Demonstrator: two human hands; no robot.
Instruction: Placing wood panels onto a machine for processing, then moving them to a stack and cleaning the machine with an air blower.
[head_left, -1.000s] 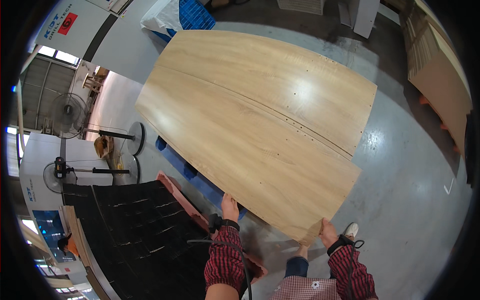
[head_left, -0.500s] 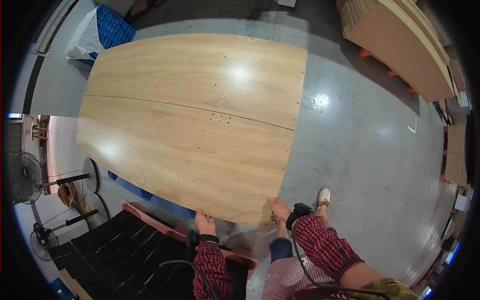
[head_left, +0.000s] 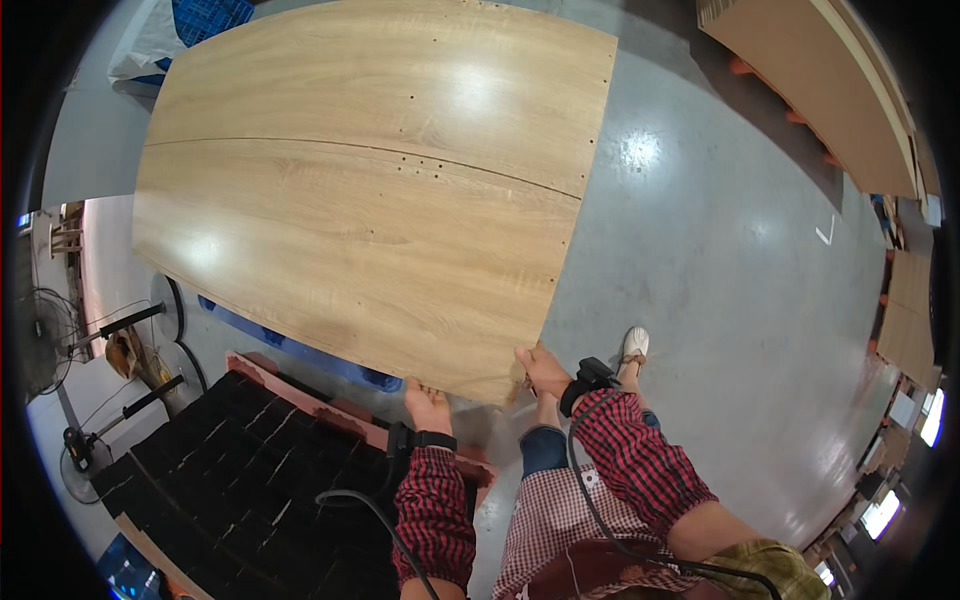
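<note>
Two light wood-grain boards lie edge to edge, the far board (head_left: pixel 300 80) and the near board (head_left: pixel 300 260), with a thin dark seam between them. Small drilled holes dot both faces. My left hand (head_left: pixel 428 408) grips the near board's front edge, right of its middle; the fingers beneath are partly hidden. At that board's near right corner, my right hand (head_left: pixel 545 370) is closed on the edge, its thumb side uppermost. Both wrists carry black straps with small devices and cables.
A blue pallet (head_left: pixel 300 345) shows under the boards. Black marble-patterned panels (head_left: pixel 230 470) lie at the lower left, with floor fans (head_left: pixel 150 400) beyond them. A blue crate (head_left: pixel 210 18) stands at the far left, and stacked brown boards (head_left: pixel 810 80) at the far right.
Boards, floor and surrounding stacks all sit higher in the picture, as the view has tipped down. Both hands keep their hold on the near board's edge.
</note>
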